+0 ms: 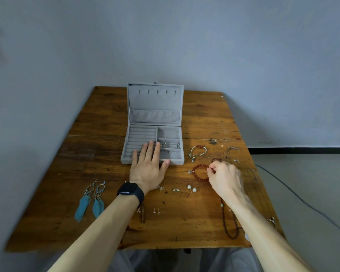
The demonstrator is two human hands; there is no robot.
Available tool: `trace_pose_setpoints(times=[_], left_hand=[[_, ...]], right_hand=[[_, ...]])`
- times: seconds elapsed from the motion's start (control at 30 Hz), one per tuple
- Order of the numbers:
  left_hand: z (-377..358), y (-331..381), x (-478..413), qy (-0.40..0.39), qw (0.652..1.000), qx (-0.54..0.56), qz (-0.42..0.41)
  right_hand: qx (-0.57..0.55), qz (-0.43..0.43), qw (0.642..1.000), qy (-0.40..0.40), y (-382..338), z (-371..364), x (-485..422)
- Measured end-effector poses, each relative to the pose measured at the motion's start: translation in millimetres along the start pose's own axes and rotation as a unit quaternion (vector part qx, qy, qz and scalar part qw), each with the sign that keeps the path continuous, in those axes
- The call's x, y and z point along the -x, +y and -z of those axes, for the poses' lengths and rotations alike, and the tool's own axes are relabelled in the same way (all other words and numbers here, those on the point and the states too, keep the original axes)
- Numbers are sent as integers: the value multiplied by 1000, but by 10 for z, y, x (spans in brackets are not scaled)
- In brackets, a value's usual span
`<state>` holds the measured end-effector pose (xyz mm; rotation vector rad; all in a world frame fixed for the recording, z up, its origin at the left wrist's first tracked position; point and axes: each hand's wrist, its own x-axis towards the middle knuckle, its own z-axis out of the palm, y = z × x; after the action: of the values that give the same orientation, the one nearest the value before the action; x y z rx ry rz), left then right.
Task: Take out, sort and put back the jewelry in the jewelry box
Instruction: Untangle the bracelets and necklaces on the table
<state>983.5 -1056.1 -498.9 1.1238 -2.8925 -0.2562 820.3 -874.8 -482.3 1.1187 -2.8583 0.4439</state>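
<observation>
Nearest, a long dark bead necklace (pixel 230 224) lies partly under the right forearm, with small stud earrings (pixel 156 211) in mid-table and a pair of teal feather earrings (pixel 90 201) off to the left. A little farther are two pearl earrings (pixel 191 188).

Beyond them the right hand (pixel 225 179) is curled, thumb and forefinger pinching the right edge of the red bead bracelet (pixel 200 165). The bracelet lies flat on the table as a loop, spreading leftward from the fingertips, its small charm at the far left.

The left hand (pixel 147 165), with a smartwatch (pixel 130 190) on the wrist, lies flat, its straight fingers on the front of the open grey jewelry box (pixel 177 160) and over its ring rolls, holding nothing.

The box lies farther away and to the left of the pinch. Its right-hand compartments are the nearest to the bracelet, and the middle one holds a silver bangle (pixel 170 144). The left hand is nearer the box, but the right hand has the piece, so the carry likely runs up and leftward. A cord bracelet (pixel 197 152) lies just right of the box.

The surface is a worn wooden table (pixel 106 118) set against a plain blue-grey wall (pixel 185 46). A cable (pixel 283 185) trails over the floor at right.
</observation>
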Motion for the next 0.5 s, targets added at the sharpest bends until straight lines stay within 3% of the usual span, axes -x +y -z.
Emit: trace_pose_setpoints(times=[0.23, 0.43, 0.5], left_hand=[[16, -9, 13, -2, 1000, 7, -3], [116, -202, -127, 51, 998, 27, -6], [109, -307, -199, 36, 999, 11, 12]], right_hand=[[-49, 16, 998, 38, -38, 26, -25], [-113, 81, 989, 48, -388, 54, -304], [-122, 110, 986, 41, -543, 24, -449]])
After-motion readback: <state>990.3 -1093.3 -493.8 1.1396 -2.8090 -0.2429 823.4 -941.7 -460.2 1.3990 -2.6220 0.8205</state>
